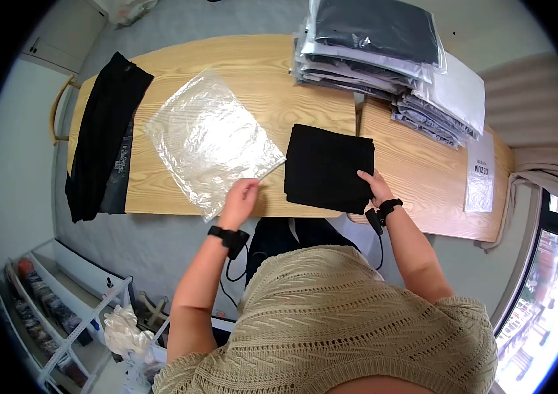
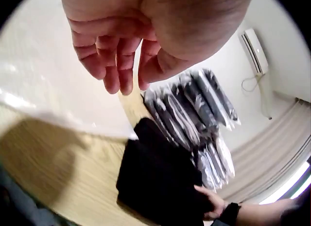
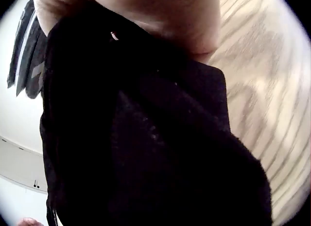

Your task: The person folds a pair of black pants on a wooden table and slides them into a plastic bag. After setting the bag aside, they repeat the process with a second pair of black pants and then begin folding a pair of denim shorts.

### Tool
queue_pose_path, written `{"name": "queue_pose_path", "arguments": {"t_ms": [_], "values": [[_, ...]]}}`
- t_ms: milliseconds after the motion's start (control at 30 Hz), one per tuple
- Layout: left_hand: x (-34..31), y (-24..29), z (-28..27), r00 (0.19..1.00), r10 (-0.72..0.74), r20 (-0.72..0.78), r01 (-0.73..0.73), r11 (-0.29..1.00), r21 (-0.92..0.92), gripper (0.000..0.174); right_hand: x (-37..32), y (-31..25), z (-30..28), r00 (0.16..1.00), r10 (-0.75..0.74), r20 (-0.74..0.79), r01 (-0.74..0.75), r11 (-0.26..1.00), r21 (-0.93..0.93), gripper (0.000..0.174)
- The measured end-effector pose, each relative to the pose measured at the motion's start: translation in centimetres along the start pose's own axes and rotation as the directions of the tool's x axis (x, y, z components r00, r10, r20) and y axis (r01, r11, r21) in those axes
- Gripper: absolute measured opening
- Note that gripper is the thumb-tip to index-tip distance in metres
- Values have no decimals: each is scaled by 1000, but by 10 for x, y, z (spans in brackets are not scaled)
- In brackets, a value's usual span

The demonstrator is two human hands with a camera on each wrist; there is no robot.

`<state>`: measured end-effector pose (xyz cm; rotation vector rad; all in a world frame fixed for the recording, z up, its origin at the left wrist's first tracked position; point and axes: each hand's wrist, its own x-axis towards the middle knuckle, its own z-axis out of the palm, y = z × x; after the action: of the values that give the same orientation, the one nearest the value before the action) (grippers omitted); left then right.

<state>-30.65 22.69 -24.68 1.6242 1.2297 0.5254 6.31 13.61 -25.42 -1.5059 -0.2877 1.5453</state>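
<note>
A folded black garment (image 1: 329, 168) lies on the wooden table in front of the person. The right hand (image 1: 379, 190) grips its right edge, thumb on top and the other fingers hidden beneath; in the right wrist view the dark cloth (image 3: 146, 138) fills most of the picture. Left of the garment a clear plastic bag (image 1: 210, 138) lies flat, one corner at the garment's left edge. By the bag's near edge is the left hand (image 1: 241, 200), its fingers loosely bent. The left wrist view shows that hand (image 2: 146, 36) with nothing in its fingers, above the bag (image 2: 58, 85) and garment (image 2: 155, 182).
Black trousers (image 1: 105, 131) lie at the table's left end, over a dark grey item (image 1: 118, 174). Stacked bagged garments (image 1: 371, 39) stand at the back right, with a flat printed bag (image 1: 480, 174) near the right end. A storage rack (image 1: 62, 315) is on the floor at lower left.
</note>
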Motion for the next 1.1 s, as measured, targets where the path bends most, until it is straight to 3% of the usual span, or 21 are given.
{"name": "queue_pose_path", "arguments": {"t_ms": [100,167,233,267,333,367,400,433,500,567,633,667,733,767,833,900,933,1000,1033,1067,1100], "values": [[14,-12,61,989,-20,143,31,997,-76,29,3,0,-20,1000,8,15,-9,998,60,49],[29,-25,94,978,-149,144,179,958,-224,46,5,3,-21,996,-65,-68,65,998,-1,59],[39,-2,105,960,-272,67,280,938,-205,50,-2,7,-15,973,-227,-33,227,974,0,80],[51,-24,116,946,-295,135,322,909,-265,55,-6,6,-11,964,-264,-38,263,964,-43,84],[47,-13,127,957,-274,98,291,897,-333,57,-9,10,-11,953,-301,-42,297,951,-84,88],[45,-8,130,966,-253,56,254,881,-398,60,-10,10,-11,918,-397,11,389,892,-230,88],[44,-4,131,959,-249,131,282,845,-455,62,-12,10,-10,874,-480,79,473,802,-364,89],[43,1,134,959,-250,132,283,846,-451,62,-14,9,-11,874,-480,77,473,804,-360,89],[41,12,141,977,-200,69,206,825,-526,58,-18,2,-12,861,-471,192,496,692,-525,89],[41,24,145,988,-146,42,146,844,-516,58,-23,-7,-9,865,-457,208,491,684,-540,83],[41,31,151,996,-92,14,87,858,-506,59,-24,-14,-9,850,-415,324,525,616,-587,77],[41,34,154,998,-67,-6,56,882,-469,59,-20,-13,-9,831,-436,345,552,574,-605,62],[39,50,158,999,-39,-26,24,903,-429,59,-4,-7,-15,836,-408,367,547,567,-615,54],[36,63,158,999,9,-32,-19,947,-322,60,3,-4,-19,841,-378,388,541,561,-627,47],[30,88,160,997,63,-32,-69,976,-207,60,6,-5,-15,828,-439,350,558,579,-594,39],[25,109,164,987,163,2,-163,986,42,59,7,-6,-13,898,-353,262,439,698,-566,39],[24,118,167,975,216,44,-217,976,34,61,8,-4,-13,898,-353,262,439,698,-566,39],[24,129,176,973,191,125,-203,975,89,61,12,2,-11,946,-287,149,323,833,-449,36],[24,132,183,966,161,203,-192,971,144,61,15,6,-11,947,-284,151,321,832,-452,36],[24,126,194,966,212,149,-234,961,146,61,17,11,-10,979,-190,74,200,964,-173,41],[24,126,199,967,209,145,-230,963,143,61,17,13,-9,997,-73,28,68,989,129,48]]}}
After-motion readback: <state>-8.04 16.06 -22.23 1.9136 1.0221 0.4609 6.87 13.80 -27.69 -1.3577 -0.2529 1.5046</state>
